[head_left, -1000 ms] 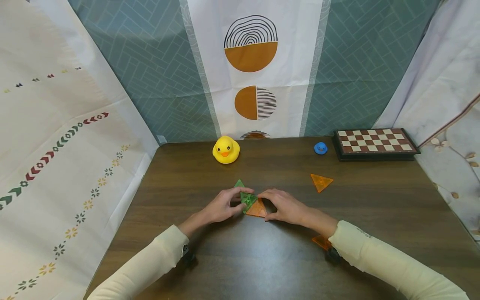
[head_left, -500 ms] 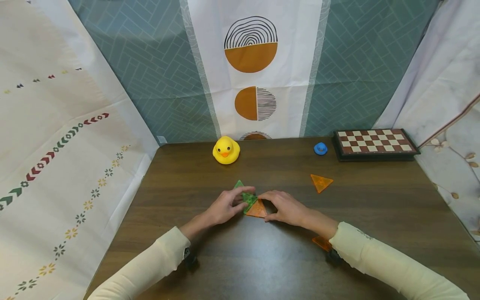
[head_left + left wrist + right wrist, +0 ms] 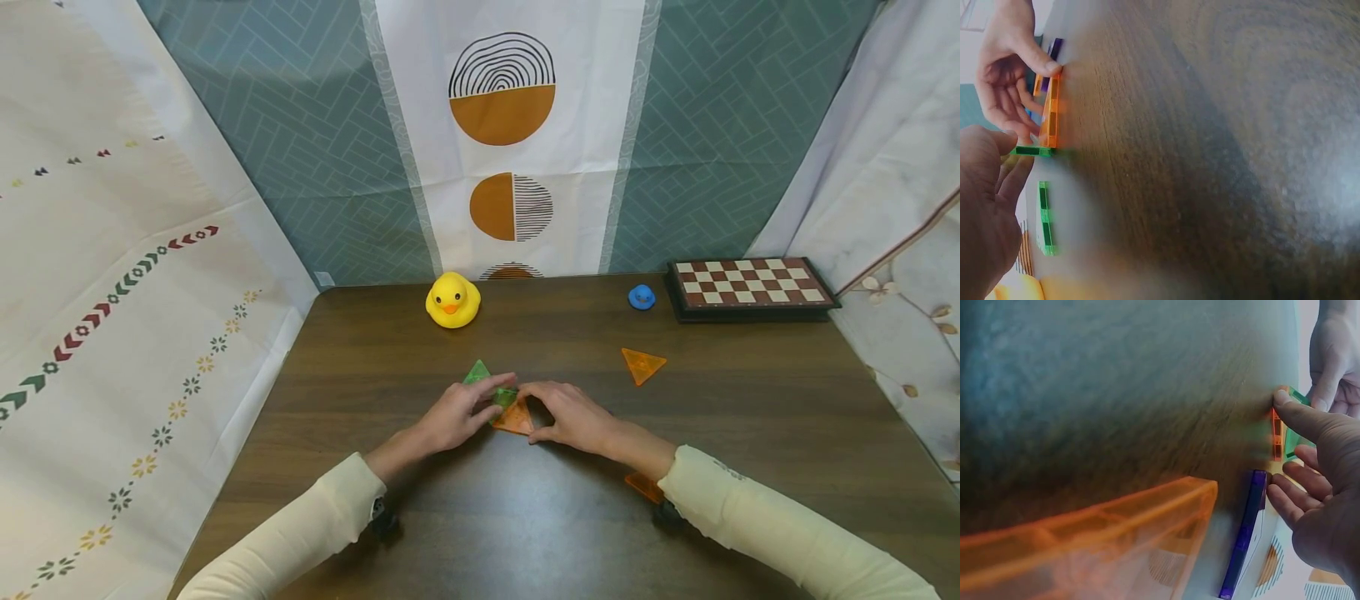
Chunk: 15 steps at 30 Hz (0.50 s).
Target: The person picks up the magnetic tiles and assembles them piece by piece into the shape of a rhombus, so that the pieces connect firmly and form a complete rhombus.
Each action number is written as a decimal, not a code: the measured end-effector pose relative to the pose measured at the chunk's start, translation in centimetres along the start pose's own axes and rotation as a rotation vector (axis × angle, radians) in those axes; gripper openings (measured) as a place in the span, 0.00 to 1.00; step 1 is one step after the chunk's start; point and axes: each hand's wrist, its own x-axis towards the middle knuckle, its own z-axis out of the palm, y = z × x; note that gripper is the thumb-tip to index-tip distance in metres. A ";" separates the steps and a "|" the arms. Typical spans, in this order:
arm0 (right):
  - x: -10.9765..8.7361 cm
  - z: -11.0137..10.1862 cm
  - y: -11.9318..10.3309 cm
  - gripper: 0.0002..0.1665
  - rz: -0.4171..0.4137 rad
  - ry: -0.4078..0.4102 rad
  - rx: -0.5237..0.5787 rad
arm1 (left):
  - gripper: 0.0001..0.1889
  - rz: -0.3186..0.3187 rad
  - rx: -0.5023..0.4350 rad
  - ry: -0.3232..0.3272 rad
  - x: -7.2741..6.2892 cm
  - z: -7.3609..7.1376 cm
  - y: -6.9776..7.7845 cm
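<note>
My left hand (image 3: 459,412) pinches a green triangular magnetic tile (image 3: 1032,150) between thumb and fingers. In the left wrist view that tile stands edge-on at the end of an orange triangular tile (image 3: 513,419). With thumb and index finger, my right hand (image 3: 566,415) holds the orange tile by its right side, low over the table. Behind my left fingers a second green triangular tile (image 3: 477,372) lies flat; in the left wrist view it is apart from the pinched one. My left fingers partly cover the pinched tile in the head view.
One loose orange tile (image 3: 642,366) lies at the right; another orange tile (image 3: 643,486) is by my right wrist. A purple tile (image 3: 1244,537) shows near my right fingers. Along the back stand a yellow duck (image 3: 452,301), a blue duck (image 3: 641,297) and a checkered board box (image 3: 752,287).
My left hand has shifted slightly right with its green tile, uncovering more of the green tile behind. My right hand and the orange tile stay nearly in place.
</note>
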 end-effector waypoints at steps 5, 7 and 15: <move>0.1 0.0 0.0 0.37 -0.009 -0.001 -0.001 | 0.32 0.010 0.021 0.001 0.1 0.0 -0.1; 0.1 -0.1 0.0 0.37 -0.011 -0.004 -0.004 | 0.32 0.010 0.027 -0.002 0.1 -0.1 0.0; 0.1 -0.2 0.0 0.38 -0.016 -0.011 -0.007 | 0.26 0.005 -0.027 0.058 0.2 -1.7 -0.2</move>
